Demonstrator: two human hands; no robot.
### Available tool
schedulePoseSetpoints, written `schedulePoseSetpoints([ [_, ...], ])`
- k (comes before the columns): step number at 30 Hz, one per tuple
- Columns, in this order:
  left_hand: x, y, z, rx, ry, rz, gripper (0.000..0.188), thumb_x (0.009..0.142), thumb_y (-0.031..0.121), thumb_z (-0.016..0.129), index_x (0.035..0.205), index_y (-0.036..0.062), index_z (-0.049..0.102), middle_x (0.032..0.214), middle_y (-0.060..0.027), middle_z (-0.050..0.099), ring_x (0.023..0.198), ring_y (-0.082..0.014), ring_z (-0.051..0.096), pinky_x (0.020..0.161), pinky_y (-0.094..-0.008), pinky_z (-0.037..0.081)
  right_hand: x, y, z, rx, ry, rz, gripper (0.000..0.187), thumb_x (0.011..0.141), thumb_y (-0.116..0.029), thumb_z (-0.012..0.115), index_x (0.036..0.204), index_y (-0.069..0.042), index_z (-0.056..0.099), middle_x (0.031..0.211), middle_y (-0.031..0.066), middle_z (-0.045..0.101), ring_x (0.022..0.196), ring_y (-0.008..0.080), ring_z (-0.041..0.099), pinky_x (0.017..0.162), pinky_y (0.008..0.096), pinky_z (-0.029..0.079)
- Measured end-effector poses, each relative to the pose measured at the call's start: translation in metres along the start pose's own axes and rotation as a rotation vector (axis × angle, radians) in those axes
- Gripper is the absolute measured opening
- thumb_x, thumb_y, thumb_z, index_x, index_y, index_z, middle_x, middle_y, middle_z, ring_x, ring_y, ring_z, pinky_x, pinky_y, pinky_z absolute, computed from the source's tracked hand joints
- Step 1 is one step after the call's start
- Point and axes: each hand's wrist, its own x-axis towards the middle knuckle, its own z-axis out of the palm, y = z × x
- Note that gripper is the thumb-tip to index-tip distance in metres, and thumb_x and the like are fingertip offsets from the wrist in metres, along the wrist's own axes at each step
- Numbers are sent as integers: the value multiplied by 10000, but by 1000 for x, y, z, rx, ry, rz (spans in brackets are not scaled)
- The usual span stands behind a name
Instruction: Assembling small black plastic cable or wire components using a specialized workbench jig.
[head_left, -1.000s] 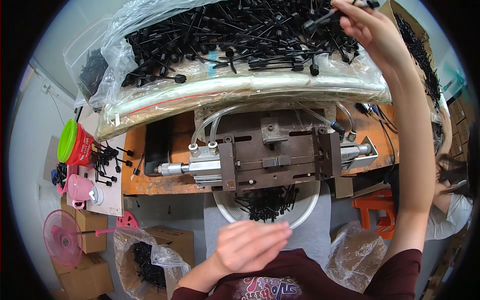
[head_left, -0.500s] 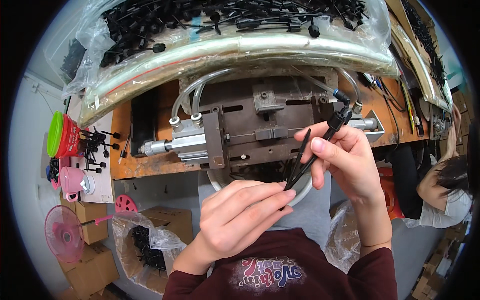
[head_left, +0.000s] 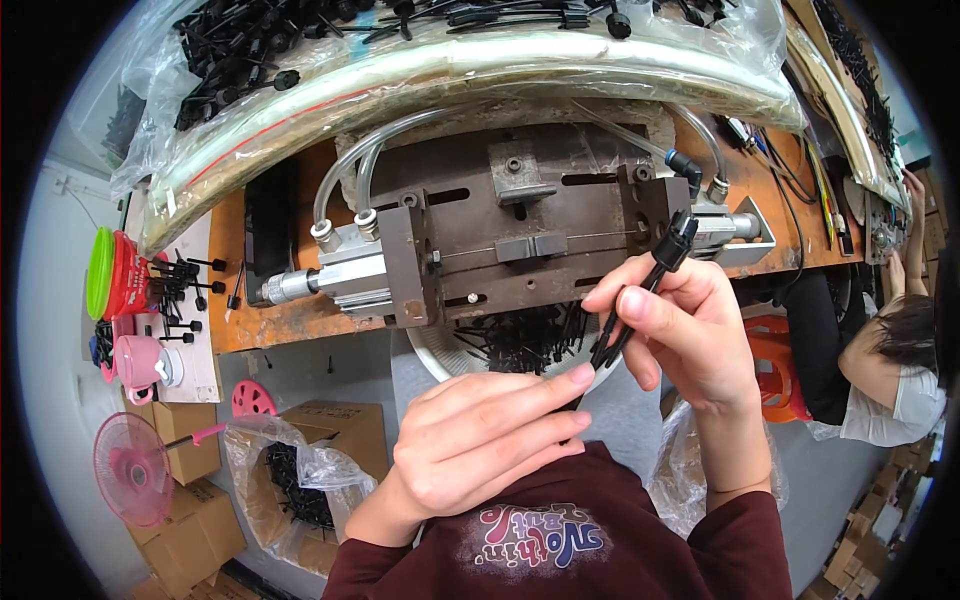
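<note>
The wearer's two hands, one metal fixture, one white basin, one pink fan, one orange stool

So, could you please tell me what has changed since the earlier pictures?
The right hand has come down from the pile, toward the body, and brought at least one black part close to the left hand's fingertips. The camera view has shifted a little too. The left hand stays low in front of the body; the machine and basin remain in place.
</note>
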Motion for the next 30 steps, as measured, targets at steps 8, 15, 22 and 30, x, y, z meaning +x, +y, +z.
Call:
schedulePoseSetpoints([
  [8, -5, -1, 1, -53, -9, -16, 305, 626, 173, 839, 891, 57, 741, 1040, -124, 716, 842, -231, 693, 729, -324, 558, -5, 9, 4, 104, 9, -35, 141, 905, -64, 657, 954, 63, 692, 756, 100, 670, 436, 88, 522, 409, 201, 387],
  [15, -10, -2, 3, -96, -13, -44, 294, 642, 195, 848, 888, 74, 739, 1015, -113, 723, 877, -253, 703, 804, -375, 575, -8, 12, 5, 128, 16, -17, 133, 902, -53, 659, 937, 73, 687, 755, 109, 677, 435, 88, 528, 400, 198, 386],
  [22, -8, -3, 2, -19, -1, -47, 321, 620, 197, 852, 879, 49, 733, 1025, -120, 718, 887, -265, 702, 807, -376, 571, -9, 15, 6, 52, 131, -59, 141, 906, -43, 647, 985, 70, 677, 776, 104, 678, 476, 78, 547, 433, 188, 406],
  [30, 2, -29, 23, 444, 11, -14, 308, 639, 137, 807, 903, 19, 701, 1123, -143, 686, 857, -237, 678, 810, -352, 529, -21, 15, -2, -33, 347, -361, 117, 885, -16, 651, 968, 58, 615, 843, 159, 668, 506, 101, 552, 477, 198, 439],
])
